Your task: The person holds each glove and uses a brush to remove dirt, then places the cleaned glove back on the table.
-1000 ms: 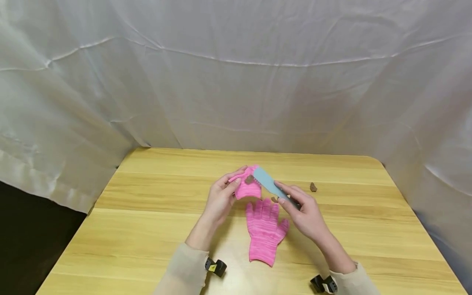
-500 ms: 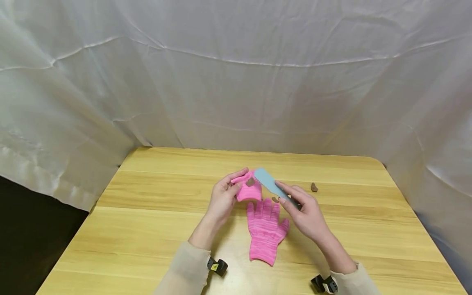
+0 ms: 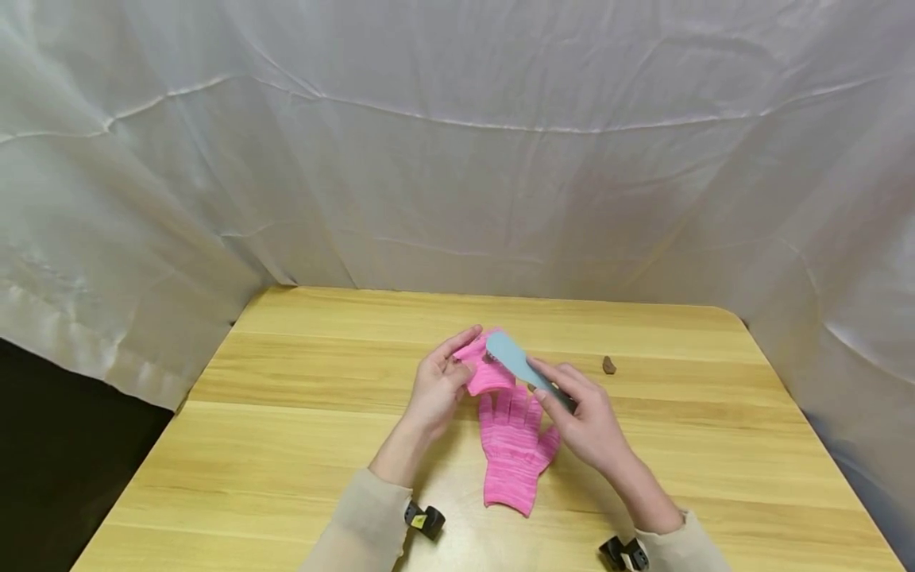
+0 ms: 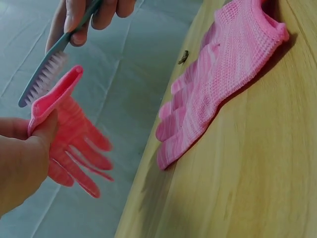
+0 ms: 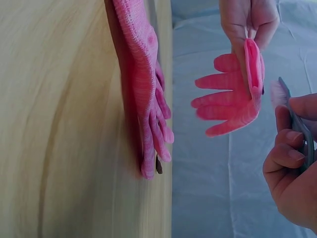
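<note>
My left hand (image 3: 434, 391) pinches a pink knit glove (image 3: 490, 381) between thumb and fingers, up off the table. In the left wrist view its cuff is at the top and the glove fingers (image 4: 81, 171) hang down. My right hand (image 3: 592, 421) grips the handle of a blue-grey brush (image 3: 509, 354). White bristles (image 4: 47, 77) face the held glove beside its cuff; whether they touch it I cannot tell. The brush head partly covers a brown patch (image 3: 488, 358) on the glove. A second pink glove (image 3: 511, 457) lies flat below, fingers pointing away from me.
On the wooden table (image 3: 286, 445), a brown lump (image 3: 608, 365) lies to the right. Another brown piece (image 4: 184, 57) sits by the flat glove's fingertips. A pale curtain (image 3: 457, 175) hangs behind the table and along its sides.
The brush has moved slightly left and down over the brown patch, which showed plainly before. My left hand has shifted a little right with the glove. The flat glove stays put.
</note>
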The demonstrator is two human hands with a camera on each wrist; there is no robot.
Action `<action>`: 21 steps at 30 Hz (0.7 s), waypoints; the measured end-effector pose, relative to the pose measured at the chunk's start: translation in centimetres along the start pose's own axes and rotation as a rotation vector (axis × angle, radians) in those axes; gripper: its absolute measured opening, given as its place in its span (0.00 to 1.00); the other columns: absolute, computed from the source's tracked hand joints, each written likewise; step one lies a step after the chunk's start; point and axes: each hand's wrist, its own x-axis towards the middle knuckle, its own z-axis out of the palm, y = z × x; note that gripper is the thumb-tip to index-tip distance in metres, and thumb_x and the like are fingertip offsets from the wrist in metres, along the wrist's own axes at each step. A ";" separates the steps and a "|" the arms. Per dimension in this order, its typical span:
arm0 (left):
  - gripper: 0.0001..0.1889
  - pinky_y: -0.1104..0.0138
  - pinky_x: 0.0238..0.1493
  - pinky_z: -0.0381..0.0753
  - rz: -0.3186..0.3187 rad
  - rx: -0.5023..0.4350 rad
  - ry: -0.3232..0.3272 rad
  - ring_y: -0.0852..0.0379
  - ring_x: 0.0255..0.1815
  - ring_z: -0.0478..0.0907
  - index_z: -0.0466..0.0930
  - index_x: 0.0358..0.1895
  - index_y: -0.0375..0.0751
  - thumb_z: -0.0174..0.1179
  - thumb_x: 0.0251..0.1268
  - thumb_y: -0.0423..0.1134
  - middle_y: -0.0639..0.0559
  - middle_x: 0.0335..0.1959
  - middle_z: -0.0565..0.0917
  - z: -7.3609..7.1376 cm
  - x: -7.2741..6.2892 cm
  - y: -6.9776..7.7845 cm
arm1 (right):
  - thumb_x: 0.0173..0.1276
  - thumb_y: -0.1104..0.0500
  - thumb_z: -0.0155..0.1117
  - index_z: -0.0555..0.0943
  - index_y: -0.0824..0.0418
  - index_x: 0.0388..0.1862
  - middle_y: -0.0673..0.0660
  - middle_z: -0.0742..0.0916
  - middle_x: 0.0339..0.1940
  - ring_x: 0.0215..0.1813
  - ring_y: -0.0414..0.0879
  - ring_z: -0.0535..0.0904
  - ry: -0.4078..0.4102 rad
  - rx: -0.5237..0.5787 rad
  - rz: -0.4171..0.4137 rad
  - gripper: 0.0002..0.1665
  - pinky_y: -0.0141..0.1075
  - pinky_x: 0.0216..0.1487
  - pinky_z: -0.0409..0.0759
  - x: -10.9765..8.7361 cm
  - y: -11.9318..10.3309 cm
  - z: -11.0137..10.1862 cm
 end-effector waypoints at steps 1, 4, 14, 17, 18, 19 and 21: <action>0.32 0.68 0.56 0.86 0.000 0.001 -0.002 0.56 0.58 0.82 0.61 0.77 0.28 0.45 0.69 0.16 0.30 0.74 0.69 0.0 0.0 0.0 | 0.72 0.69 0.67 0.82 0.60 0.68 0.54 0.88 0.48 0.31 0.41 0.73 0.002 -0.002 -0.004 0.26 0.31 0.27 0.77 0.0 0.0 0.0; 0.32 0.70 0.52 0.86 -0.003 0.013 -0.001 0.58 0.54 0.83 0.62 0.77 0.29 0.45 0.69 0.16 0.28 0.71 0.72 0.1 0.0 -0.1 | 0.70 0.70 0.67 0.82 0.60 0.67 0.54 0.88 0.48 0.32 0.39 0.74 0.000 0.001 -0.028 0.27 0.31 0.28 0.78 0.0 0.0 0.2; 0.32 0.69 0.59 0.84 -0.018 0.028 -0.040 0.60 0.57 0.81 0.62 0.77 0.28 0.45 0.69 0.17 0.32 0.74 0.71 0.1 0.0 -0.3 | 0.68 0.72 0.68 0.82 0.61 0.67 0.55 0.89 0.50 0.37 0.39 0.78 -0.025 0.002 -0.092 0.28 0.29 0.34 0.81 0.1 0.1 0.7; 0.31 0.70 0.59 0.84 -0.020 0.019 -0.043 0.59 0.59 0.81 0.62 0.76 0.27 0.45 0.69 0.17 0.34 0.76 0.70 0.2 0.0 -0.2 | 0.68 0.72 0.68 0.82 0.60 0.67 0.54 0.88 0.50 0.36 0.39 0.77 -0.027 -0.009 -0.076 0.28 0.30 0.33 0.81 0.1 0.2 0.7; 0.31 0.70 0.59 0.83 -0.022 0.018 -0.043 0.59 0.60 0.80 0.62 0.76 0.26 0.45 0.69 0.17 0.35 0.76 0.69 0.2 0.0 -0.2 | 0.69 0.72 0.68 0.82 0.60 0.68 0.54 0.88 0.50 0.36 0.38 0.77 -0.027 -0.012 -0.071 0.28 0.30 0.33 0.81 0.1 0.2 0.7; 0.31 0.69 0.60 0.83 -0.022 0.015 -0.042 0.58 0.62 0.80 0.62 0.76 0.26 0.45 0.69 0.17 0.36 0.77 0.69 0.2 0.0 -0.2 | 0.69 0.71 0.68 0.82 0.59 0.68 0.54 0.88 0.50 0.35 0.38 0.77 -0.026 -0.014 -0.065 0.28 0.30 0.32 0.81 0.1 0.2 0.6; 0.30 0.68 0.61 0.82 -0.022 0.012 -0.045 0.56 0.65 0.79 0.62 0.76 0.25 0.45 0.69 0.17 0.36 0.77 0.68 0.3 -0.1 -0.1 | 0.69 0.71 0.68 0.82 0.60 0.68 0.54 0.88 0.49 0.33 0.38 0.76 -0.022 -0.021 -0.066 0.28 0.30 0.30 0.80 0.1 0.3 0.5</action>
